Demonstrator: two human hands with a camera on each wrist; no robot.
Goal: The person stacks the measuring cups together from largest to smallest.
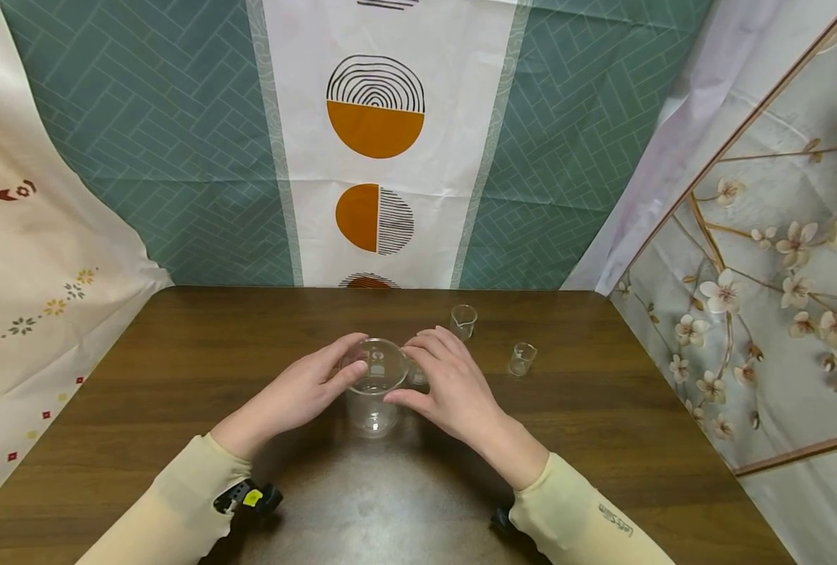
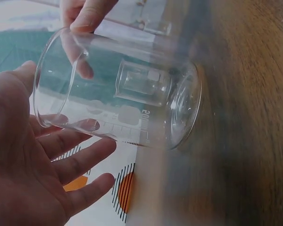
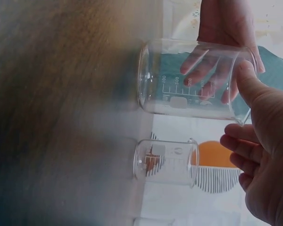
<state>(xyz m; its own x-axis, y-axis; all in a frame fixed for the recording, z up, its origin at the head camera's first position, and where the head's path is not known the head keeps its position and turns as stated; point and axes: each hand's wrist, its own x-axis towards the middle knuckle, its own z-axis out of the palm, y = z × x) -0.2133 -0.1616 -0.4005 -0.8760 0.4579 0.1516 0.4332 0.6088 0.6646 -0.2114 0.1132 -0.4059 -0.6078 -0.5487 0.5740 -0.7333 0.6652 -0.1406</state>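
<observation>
A large clear glass beaker (image 1: 373,408) with white volume markings stands upright on the wooden table, between both hands. My left hand (image 1: 312,384) holds its rim from the left, thumb on the near side and spread, bent fingers round the far side. From the right, my right hand (image 1: 453,384) curves about the rim, thumb in front. Its fingertips sit right by the spout in the right wrist view. Close behind the large beaker, partly hidden by the right hand, is a smaller beaker (image 3: 166,162).
Two more small glass beakers stand right of the hands, one further back (image 1: 463,322) and one nearer the right (image 1: 522,359). A patterned cloth (image 1: 390,165) hangs behind the wooden table (image 1: 602,439), and a floral cloth (image 1: 764,314) hangs along the right.
</observation>
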